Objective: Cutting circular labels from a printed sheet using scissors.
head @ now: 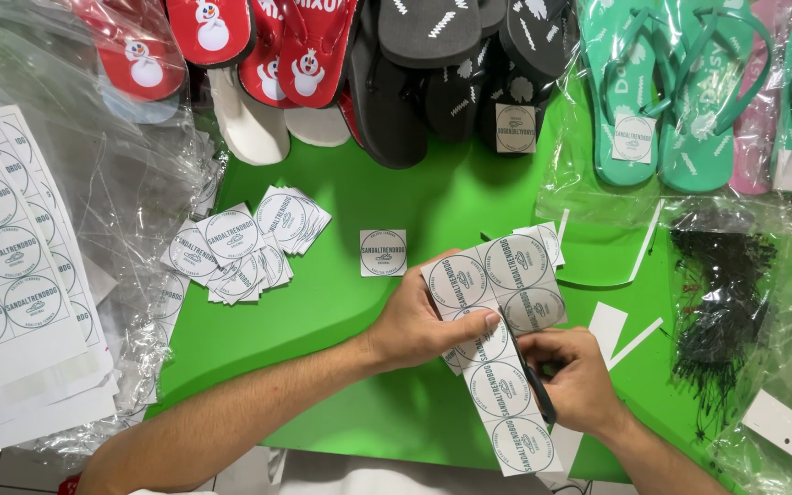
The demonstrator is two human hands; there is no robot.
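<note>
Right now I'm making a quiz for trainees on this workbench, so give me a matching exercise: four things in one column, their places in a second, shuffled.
Things:
1. left hand
2. right hand
3. single cut label
4. pile of cut labels

Places:
A. alone on the green table, mid-table
B. grips the black scissors
C. heaped left of the single label
D. holds the strip of round-printed labels

Pairs: 1-D, 2-B, 3-A, 4-C
</note>
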